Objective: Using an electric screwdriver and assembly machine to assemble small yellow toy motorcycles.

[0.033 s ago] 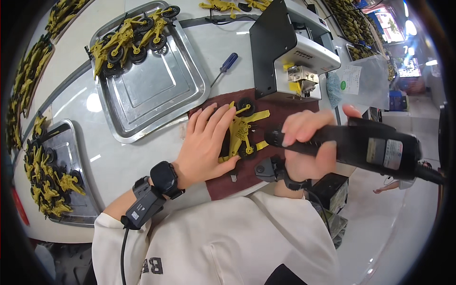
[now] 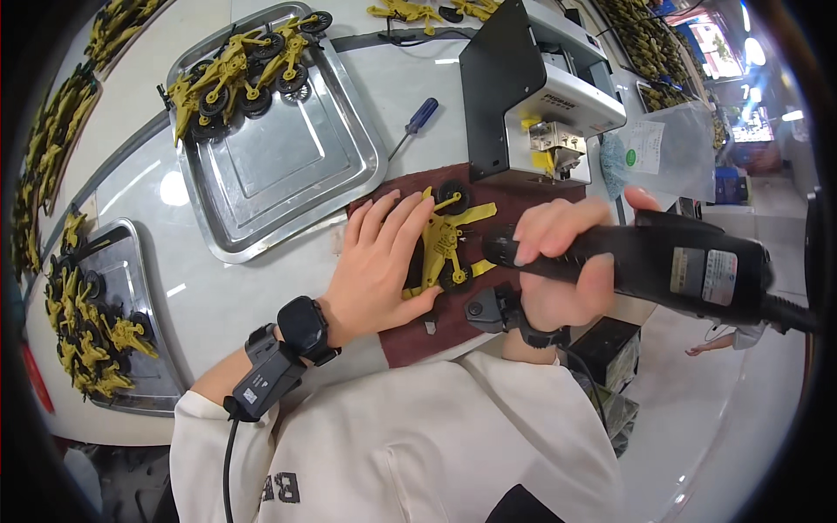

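My left hand (image 2: 375,261) spans a yellow plastic toy vehicle chassis (image 2: 440,244) with black wheels, gripping it between thumb and fingers against a dark red mat (image 2: 410,344). The palm hides the chassis's left part. In my right hand (image 2: 567,270) is a black corded electric screwdriver (image 2: 645,261), lying almost level, fingers wrapped round its body. Its front end points left at the chassis's right side; whether the bit touches cannot be made out. A small grey metal piece (image 2: 430,328) lies on the mat below my left thumb.
Behind the mat stands a black and white benchtop machine (image 2: 567,96). A metal tray (image 2: 296,166) holds several yellow wheeled assemblies (image 2: 235,74); another tray (image 2: 144,301) with more is at the left. A blue-handled screwdriver (image 2: 422,115) rests between tray and machine. A plastic bag (image 2: 680,148) lies at right.
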`<state>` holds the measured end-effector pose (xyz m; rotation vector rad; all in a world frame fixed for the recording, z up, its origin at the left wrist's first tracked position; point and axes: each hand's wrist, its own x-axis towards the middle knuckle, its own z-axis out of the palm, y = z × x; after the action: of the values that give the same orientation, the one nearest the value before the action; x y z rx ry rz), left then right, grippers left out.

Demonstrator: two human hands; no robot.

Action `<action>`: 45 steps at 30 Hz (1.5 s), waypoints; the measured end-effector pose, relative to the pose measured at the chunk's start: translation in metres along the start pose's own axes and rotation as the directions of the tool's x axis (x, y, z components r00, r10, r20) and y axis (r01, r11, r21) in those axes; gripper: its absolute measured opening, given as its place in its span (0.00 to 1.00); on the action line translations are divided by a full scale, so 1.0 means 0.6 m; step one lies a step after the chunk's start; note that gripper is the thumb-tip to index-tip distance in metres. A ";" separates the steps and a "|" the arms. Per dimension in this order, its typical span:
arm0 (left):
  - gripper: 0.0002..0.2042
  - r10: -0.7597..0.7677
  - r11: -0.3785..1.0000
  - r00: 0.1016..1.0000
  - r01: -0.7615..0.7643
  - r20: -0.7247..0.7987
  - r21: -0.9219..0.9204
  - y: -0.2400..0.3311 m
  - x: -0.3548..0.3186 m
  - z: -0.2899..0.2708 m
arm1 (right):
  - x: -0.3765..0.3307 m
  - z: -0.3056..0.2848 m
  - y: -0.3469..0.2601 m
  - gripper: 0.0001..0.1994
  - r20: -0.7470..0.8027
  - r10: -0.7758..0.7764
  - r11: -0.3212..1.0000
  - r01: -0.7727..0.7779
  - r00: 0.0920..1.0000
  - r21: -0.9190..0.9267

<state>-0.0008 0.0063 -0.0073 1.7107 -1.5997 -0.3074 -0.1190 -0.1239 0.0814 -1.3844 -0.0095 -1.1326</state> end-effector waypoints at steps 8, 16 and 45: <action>0.45 -0.020 0.999 1.000 0.019 -0.018 -0.034 0.004 0.001 -0.001 | 0.021 0.027 0.028 0.36 0.007 -0.053 0.999 0.053 0.999 0.014; 0.45 -0.037 0.998 0.999 0.038 0.006 -0.053 0.001 0.005 -0.005 | 0.017 0.022 0.070 0.30 0.013 0.152 0.957 -0.144 0.988 -0.254; 0.41 -0.024 0.999 1.000 0.024 0.013 0.024 0.008 0.004 -0.001 | 0.040 -0.036 -0.031 0.33 -0.142 -0.090 0.979 0.062 0.986 -0.192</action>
<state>-0.0035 0.0049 -0.0031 1.7501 -1.5993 -0.3138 -0.1309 -0.1513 0.1040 -1.4707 0.1577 -1.3271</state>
